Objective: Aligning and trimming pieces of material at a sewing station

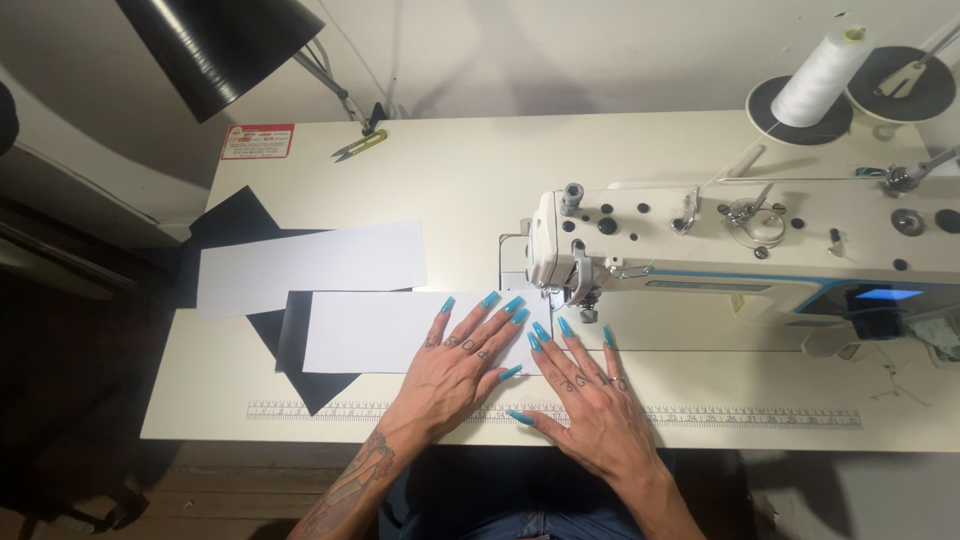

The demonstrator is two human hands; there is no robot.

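Two hands lie flat on a white sheet (400, 332) at the front of the desk (460, 170), just at 9 o'clock from the needle (577, 300) of a sewing machine (740, 245). The left hand (462, 358) rests palm down on the sheet's right end, its fingers (487, 318) spread wide and stretched out, gripping nothing, only pressing. The right hand (590, 395) lies just beside it at 3 o'clock, also flat and splayed; its forefinger tip reaches the sheet's right edge below the needle, while its palm rests on the bare desk and covers part of a printed ruler (700, 415) along the front edge. Neither hand closes on anything.

Under the sheet's left end lies a black piece (292, 350), its corner poking out toward 6 o'clock. At 11 o'clock from the sheet lies a second white sheet (310, 265), overlapping another black piece (235, 220) that sticks out at its upper left. Far back at 12 o'clock lie small thread snips (358, 147), with a red label (257, 141) on the desk to their left. A black lamp shade (220, 45) hangs over the far left corner. A white thread cone (822, 78) stands on a dark disc at 2 o'clock, behind the machine.
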